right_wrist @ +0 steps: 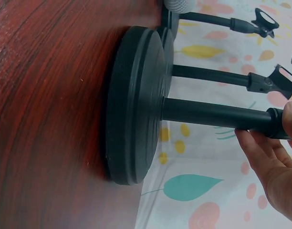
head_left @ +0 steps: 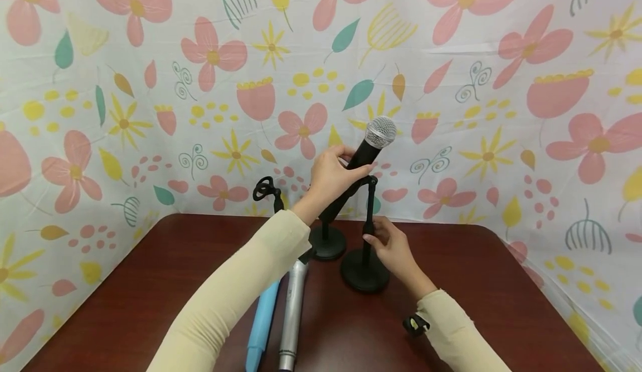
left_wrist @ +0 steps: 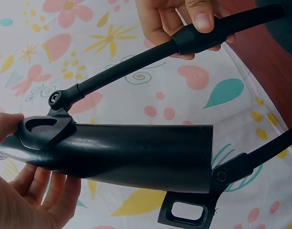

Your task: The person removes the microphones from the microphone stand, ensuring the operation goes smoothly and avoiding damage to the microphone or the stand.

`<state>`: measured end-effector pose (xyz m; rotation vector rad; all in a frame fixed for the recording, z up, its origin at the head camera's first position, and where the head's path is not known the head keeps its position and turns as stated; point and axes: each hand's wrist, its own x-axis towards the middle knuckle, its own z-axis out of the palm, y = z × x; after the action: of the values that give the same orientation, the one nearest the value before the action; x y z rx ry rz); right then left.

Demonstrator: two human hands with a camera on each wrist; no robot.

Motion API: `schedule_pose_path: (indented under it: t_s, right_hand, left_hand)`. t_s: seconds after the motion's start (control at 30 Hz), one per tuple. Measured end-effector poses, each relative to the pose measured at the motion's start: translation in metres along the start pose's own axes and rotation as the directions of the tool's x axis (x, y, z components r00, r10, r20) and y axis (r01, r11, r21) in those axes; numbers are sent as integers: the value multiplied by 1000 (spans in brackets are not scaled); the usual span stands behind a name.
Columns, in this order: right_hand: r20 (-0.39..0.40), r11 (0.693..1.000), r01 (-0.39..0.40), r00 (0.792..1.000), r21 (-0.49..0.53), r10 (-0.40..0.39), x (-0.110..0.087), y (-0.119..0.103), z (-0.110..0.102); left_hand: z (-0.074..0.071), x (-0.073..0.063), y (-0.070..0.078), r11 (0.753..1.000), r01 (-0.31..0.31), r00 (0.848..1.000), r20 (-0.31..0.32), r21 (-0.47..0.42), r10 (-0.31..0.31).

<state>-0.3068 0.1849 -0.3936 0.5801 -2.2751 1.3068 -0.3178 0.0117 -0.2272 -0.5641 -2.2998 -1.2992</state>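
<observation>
My left hand (head_left: 331,177) grips a black microphone (head_left: 362,157) with a silver mesh head, thumb on one side and fingers on the other. The microphone is tilted, its head up and to the right. In the left wrist view it lies in the clip (left_wrist: 43,131) at the top of a black microphone stand (head_left: 365,274). Lower down, my right hand (head_left: 393,249) pinches the stand's pole at its thicker collar (left_wrist: 198,38). The stand's round base (right_wrist: 136,105) sits on the table in the right wrist view.
Behind is a second black stand (head_left: 327,244), its clip (left_wrist: 186,212) bare. Another stand's clip (head_left: 266,188) shows beyond my left forearm. A light-blue handle (head_left: 263,316) and a silver handle (head_left: 293,316) lie on the brown table (head_left: 451,283). A flowered cloth (head_left: 451,138) hangs behind.
</observation>
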Motion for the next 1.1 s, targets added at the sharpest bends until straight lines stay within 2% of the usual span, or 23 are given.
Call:
schedule_pose_path:
  t_s: [0.2, 0.53, 0.87, 1.1]
  right_hand:
    - [-9, 1000, 18, 1000, -2, -18, 1, -2, 2]
    - [5, 1000, 5, 1000, 0, -5, 3, -3, 2]
    - [0, 999, -7, 1000, 34, 7, -2, 0, 2]
    - [-42, 999, 39, 998, -3, -39, -2, 2, -1]
  left_hand:
    - [-4, -2, -1, 1000, 5, 1000, -7, -11, -5]
    - [-7, -4, -1, 999, 30, 999, -24, 39, -30]
    - [-1, -4, -4, 999, -10, 999, -31, 38, 11]
    - [2, -2, -1, 998, -45, 998, -44, 46, 47]
